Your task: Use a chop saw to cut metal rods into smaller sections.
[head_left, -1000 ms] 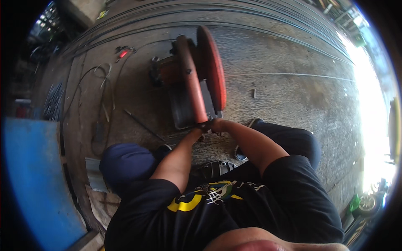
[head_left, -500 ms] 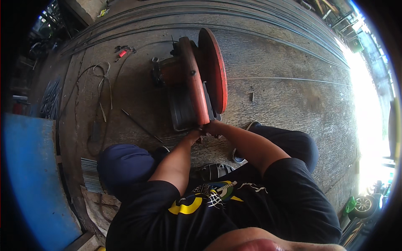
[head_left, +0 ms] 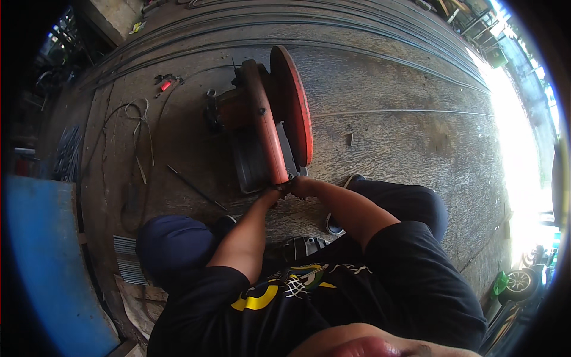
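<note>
A cut-off saw (head_left: 270, 146) with a dark base stands on the floor in front of me, its long red handle arm pointing toward me. A big round red guard (head_left: 295, 107) rises on its right side. Close together at the near end of the arm are my left hand (head_left: 272, 196) and my right hand (head_left: 303, 187). Both look closed, with the fingers curled; whatever lies between them is too dark and small to make out. From the saw's right side a long thin metal rod (head_left: 404, 111) runs off to the right.
Long bars (head_left: 333, 24) stretch across the far floor. Left of the saw lie a looped cord (head_left: 140, 116), a red-handled tool (head_left: 165, 85) and a thin dark rod (head_left: 196, 187). Short cut rods (head_left: 129, 260) are stacked by my left knee, near a blue panel (head_left: 53, 256).
The whole view has shifted a little, so the saw appears slightly further left and lower. My hands stay together at its near end, with only a slight shift of the fingers.
</note>
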Tool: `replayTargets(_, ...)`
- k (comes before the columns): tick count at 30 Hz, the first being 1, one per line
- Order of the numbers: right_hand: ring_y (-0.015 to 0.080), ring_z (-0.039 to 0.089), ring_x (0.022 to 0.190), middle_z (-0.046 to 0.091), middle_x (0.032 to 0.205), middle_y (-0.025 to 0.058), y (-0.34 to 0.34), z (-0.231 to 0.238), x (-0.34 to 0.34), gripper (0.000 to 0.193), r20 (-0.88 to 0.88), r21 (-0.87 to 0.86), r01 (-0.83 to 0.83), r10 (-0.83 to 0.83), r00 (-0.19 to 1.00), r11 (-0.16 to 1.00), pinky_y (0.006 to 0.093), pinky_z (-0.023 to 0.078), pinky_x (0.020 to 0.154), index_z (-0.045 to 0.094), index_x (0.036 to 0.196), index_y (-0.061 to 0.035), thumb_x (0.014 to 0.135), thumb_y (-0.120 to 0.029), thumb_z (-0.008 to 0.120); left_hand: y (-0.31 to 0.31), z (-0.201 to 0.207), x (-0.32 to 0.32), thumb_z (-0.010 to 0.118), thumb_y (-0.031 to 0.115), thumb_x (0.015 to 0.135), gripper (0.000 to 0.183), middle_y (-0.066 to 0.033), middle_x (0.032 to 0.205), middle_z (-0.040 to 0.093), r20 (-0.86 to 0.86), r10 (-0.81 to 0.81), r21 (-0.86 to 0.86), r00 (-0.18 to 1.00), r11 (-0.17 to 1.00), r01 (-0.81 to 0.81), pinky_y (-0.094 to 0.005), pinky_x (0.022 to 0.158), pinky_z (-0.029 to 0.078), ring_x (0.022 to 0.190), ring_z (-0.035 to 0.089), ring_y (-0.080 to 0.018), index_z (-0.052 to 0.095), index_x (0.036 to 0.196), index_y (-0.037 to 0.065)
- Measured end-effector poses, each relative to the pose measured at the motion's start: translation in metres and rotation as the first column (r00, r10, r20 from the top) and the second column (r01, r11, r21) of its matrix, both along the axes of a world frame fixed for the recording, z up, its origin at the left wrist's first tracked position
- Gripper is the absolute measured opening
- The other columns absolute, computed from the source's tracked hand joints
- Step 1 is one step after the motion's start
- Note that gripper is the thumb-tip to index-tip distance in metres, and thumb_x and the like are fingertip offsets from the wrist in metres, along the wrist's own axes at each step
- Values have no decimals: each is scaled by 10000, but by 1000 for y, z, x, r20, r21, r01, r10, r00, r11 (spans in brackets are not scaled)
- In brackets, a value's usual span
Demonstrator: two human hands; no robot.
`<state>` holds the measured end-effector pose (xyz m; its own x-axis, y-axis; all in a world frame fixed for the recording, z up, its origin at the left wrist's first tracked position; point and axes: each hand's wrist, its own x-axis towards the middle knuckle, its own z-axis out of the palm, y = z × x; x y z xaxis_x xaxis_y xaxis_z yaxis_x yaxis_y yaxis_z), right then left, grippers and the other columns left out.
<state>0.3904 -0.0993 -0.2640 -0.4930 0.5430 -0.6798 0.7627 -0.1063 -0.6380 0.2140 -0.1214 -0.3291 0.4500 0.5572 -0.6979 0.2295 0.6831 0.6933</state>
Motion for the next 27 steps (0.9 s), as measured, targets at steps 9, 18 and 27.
replayTargets(9, 223, 684, 717, 683, 827, 126, 1, 12, -9, 378, 169, -163, 181, -153, 974, 970, 388, 569, 628, 678, 956, -31, 857, -385, 590, -2, 15, 5, 617, 324, 852, 305, -41, 811, 595, -66, 18, 40, 998, 999, -16, -311, 439, 416, 520, 518, -135, 574, 1055, 100)
replayTargets(18, 273, 614, 1079, 632, 1162, 94, 2, 52, -34, 488, 481, 108, -303, 217, 850, 947, 431, 519, 861, 560, 1241, -215, 794, -378, 669, -4, 7, 5, 608, 338, 854, 347, -56, 817, 603, -104, -1, 122, 995, 992, 13, -320, 430, 421, 513, 529, -146, 562, 1098, 97)
replayTargets(27, 260, 614, 1076, 633, 1155, 79, 8, 63, -34, 394, 437, -25, -74, 77, 896, 997, 402, 513, 853, 581, 1211, -292, 825, -356, 630, 3, -31, 6, 591, 363, 855, 410, -69, 801, 608, -150, -58, 353, 987, 929, 108, -330, 442, 429, 528, 536, -154, 549, 1168, 102)
